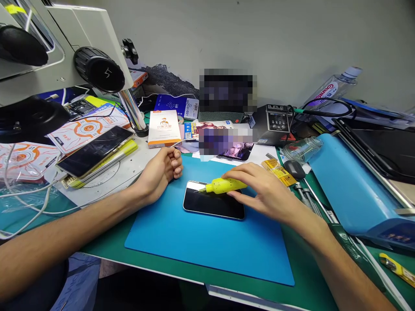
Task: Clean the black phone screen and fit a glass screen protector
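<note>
A phone with a dark screen lies face up on a blue mat. Over it, my right hand holds a yellow bottle between thumb and fingers, tilted nearly flat. The bottle's thin tip points left, above the upper left part of the screen; whether it touches the glass cannot be made out. My left hand rests at the mat's upper left edge, its fingers curled in a loose fist. Nothing shows inside that fist, though the palm side is partly hidden.
A microscope overhangs the left side. Another phone lies beneath it on a yellow box. Behind the mat are an orange-white box and a black device. A blue machine, screwdrivers and a yellow cutter lie at the right.
</note>
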